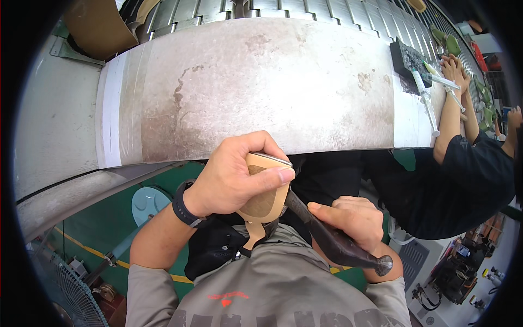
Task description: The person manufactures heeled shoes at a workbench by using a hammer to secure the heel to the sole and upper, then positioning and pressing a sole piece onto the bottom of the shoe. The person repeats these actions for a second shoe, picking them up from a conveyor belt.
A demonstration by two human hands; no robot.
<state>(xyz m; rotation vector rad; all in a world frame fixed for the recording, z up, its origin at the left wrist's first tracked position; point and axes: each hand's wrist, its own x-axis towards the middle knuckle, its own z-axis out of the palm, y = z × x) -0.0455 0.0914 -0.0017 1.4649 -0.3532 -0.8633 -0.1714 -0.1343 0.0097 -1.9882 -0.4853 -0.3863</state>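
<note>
In the head view, the left grip (231,177) was closed around a tan shoe (264,204) near the desk (261,92), thumb pressed across it, seemingly to steady it. The right grip (354,220) was wrapped around a dark metal tool (342,244), thumb extended along it, seemingly for control.

One tan shoe piece (260,203), one dark tool (336,241), one black wristband (183,209), one fan (68,291).

Near centre, your left hand (234,174) grips a tan shoe piece (264,204); at 4 o'clock your right hand (354,220) holds a dark metal tool (329,234). The counter (256,87) spans 12 o'clock, with syringes (426,103) toward 2 o'clock.
</note>
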